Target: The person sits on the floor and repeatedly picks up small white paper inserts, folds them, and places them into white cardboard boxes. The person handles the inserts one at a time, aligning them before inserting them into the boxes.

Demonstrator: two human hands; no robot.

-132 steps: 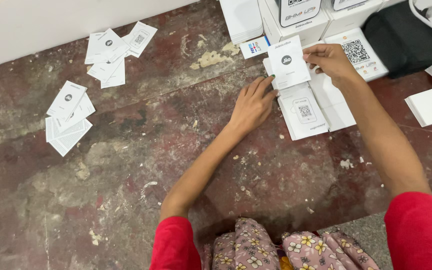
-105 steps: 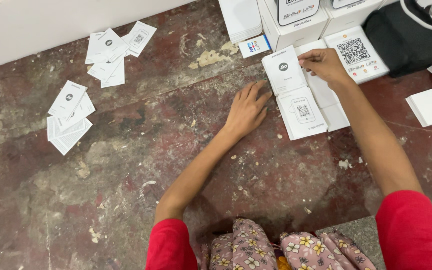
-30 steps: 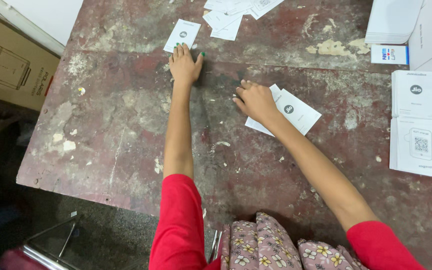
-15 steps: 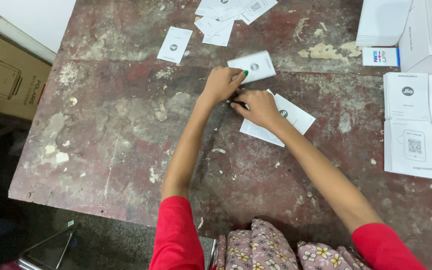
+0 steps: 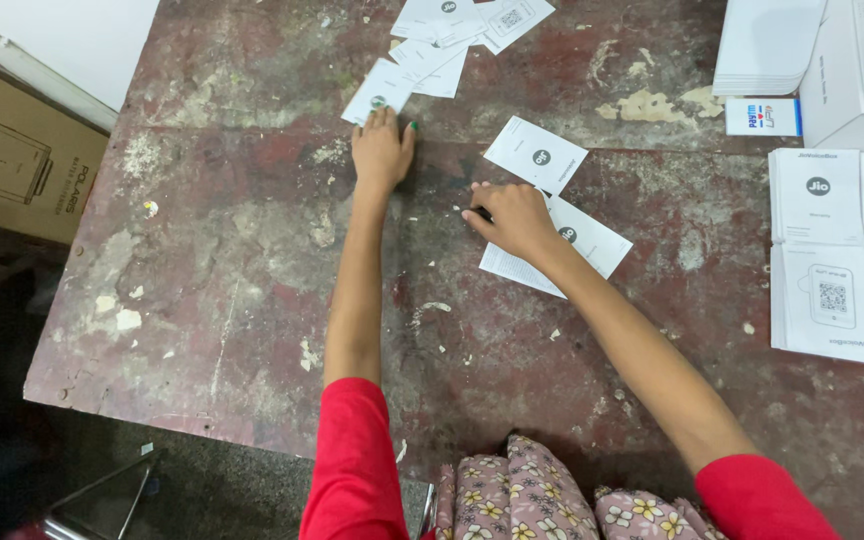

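Left hand (image 5: 382, 150): flat, open, fingertips on a leaflet (image 5: 378, 91) at the surface's (image 5: 252, 260) far edge. Right hand (image 5: 510, 215): loosely open, pressing stacked leaflets (image 5: 592, 240). Step judged: gathering; next needs a drag toward the stack.

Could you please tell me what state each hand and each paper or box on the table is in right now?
left hand: flat, fingertips on a white leaflet.
right hand: resting on a small stack of leaflets.
single leaflet: lying flat, apart from both hands.
leaflet pile: loose, overlapping.
booklets: flat, side by side.
white box: upright at the table edge.
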